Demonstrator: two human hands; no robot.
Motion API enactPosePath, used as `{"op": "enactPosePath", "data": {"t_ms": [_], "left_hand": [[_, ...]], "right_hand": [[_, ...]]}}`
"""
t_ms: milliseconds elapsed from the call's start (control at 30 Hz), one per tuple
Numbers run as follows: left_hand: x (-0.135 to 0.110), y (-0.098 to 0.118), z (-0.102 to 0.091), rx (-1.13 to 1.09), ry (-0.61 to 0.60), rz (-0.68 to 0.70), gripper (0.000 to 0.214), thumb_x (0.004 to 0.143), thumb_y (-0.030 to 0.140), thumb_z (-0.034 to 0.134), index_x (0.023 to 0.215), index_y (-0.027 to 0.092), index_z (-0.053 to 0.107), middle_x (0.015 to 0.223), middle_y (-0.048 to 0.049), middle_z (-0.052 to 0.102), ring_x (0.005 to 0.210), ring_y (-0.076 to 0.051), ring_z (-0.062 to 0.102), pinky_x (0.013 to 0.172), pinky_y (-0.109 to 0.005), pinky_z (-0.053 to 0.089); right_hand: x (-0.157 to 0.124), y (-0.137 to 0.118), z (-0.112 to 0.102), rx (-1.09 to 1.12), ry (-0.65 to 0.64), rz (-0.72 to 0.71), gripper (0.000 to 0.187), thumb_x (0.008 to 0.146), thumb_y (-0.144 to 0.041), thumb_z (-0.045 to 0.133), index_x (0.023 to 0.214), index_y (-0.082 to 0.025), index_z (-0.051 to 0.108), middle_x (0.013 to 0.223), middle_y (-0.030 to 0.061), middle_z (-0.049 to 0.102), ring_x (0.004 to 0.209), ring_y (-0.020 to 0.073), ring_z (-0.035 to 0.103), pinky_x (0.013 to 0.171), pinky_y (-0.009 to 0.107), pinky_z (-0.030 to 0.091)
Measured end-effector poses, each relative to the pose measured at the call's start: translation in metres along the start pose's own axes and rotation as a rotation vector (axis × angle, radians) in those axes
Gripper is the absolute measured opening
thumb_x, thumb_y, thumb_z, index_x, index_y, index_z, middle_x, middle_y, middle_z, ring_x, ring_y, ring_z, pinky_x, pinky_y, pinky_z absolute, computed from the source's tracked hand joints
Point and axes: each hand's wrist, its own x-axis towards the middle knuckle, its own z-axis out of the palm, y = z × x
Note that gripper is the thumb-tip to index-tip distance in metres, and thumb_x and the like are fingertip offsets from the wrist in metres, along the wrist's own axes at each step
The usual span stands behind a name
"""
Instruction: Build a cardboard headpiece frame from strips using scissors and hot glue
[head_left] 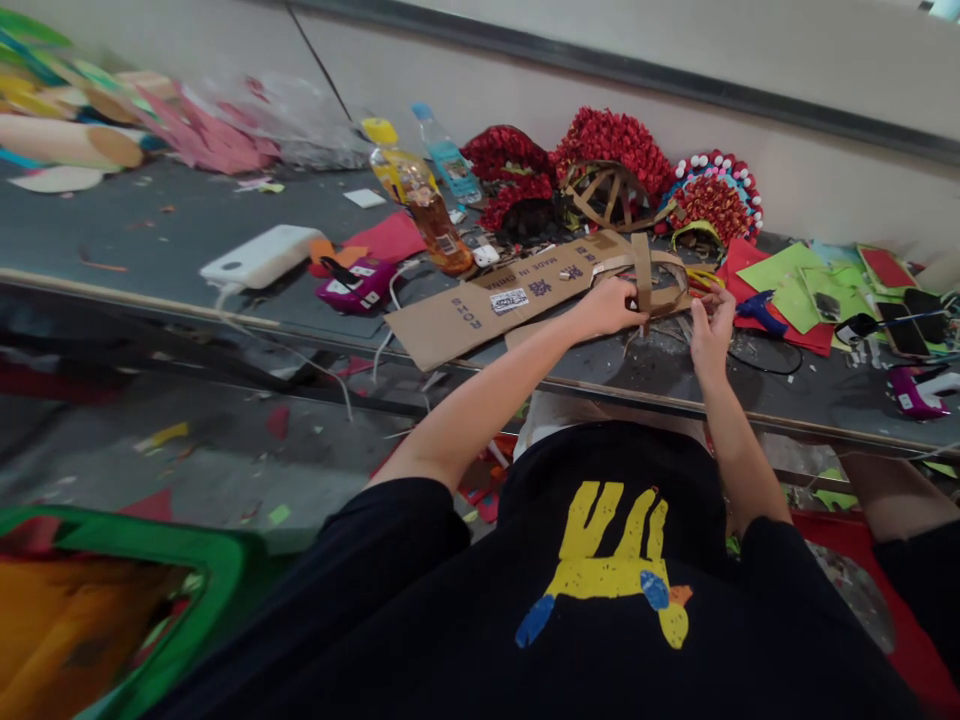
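A frame of bent brown cardboard strips, with one strip standing up from its loop, is at the front part of the bench. My left hand grips its near left side with bent fingers. Close to the frame's right side is my right hand, its thumb and fingers drawn together; what is between them is too small to tell. Under and left of the frame lies a long printed cardboard piece. A blue glue gun rests to the right of my right hand.
Red ruffled headpieces stand against the wall. Drink bottles, a white power bank and a purple device are to the left. Coloured sheets and phones lie right. A green-rimmed bin is below; another person's arm shows at right.
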Motion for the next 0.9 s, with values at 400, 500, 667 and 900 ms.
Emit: {"op": "enactPosePath", "data": {"t_ms": [400,500,667,900], "left_hand": [[0.004,0.018,-0.012,0.096,-0.262,0.027,0.022,0.065,0.024,0.064,0.077,0.007,0.072,0.062,0.0004,0.060,0.059,-0.010,0.047,0.058,-0.022,0.034],[0.001,0.020,-0.016,0.017,-0.308,0.047,0.024,0.066,0.024,0.063,0.080,0.009,0.073,0.068,-0.0011,0.064,0.063,-0.011,0.051,0.062,-0.023,0.037],[-0.004,0.022,-0.019,-0.060,-0.354,0.030,0.020,0.064,0.026,0.065,0.076,0.012,0.073,0.066,-0.0001,0.065,0.062,-0.012,0.052,0.063,-0.024,0.038],[-0.011,0.026,-0.020,-0.066,-0.405,0.044,0.017,0.063,0.025,0.068,0.075,0.014,0.073,0.066,0.0002,0.068,0.061,-0.012,0.055,0.061,-0.023,0.039]], "right_hand": [[0.046,-0.039,-0.018,-0.202,-0.289,-0.290,0.037,0.087,-0.053,0.052,0.107,-0.023,0.062,0.104,0.0079,0.068,0.098,0.0221,0.063,0.089,0.040,0.051],[0.049,-0.048,-0.020,-0.270,-0.357,-0.348,0.034,0.091,-0.050,0.047,0.103,-0.024,0.065,0.102,0.0071,0.070,0.096,0.0210,0.065,0.086,0.037,0.051],[0.044,-0.057,-0.023,-0.388,-0.394,-0.417,0.031,0.092,-0.040,0.046,0.108,-0.021,0.064,0.101,0.0092,0.070,0.095,0.0211,0.064,0.084,0.035,0.051],[0.045,-0.072,-0.024,-0.586,-0.473,-0.559,0.037,0.088,-0.026,0.051,0.124,-0.025,0.059,0.120,0.0111,0.060,0.111,0.0274,0.055,0.094,0.044,0.046]]}}
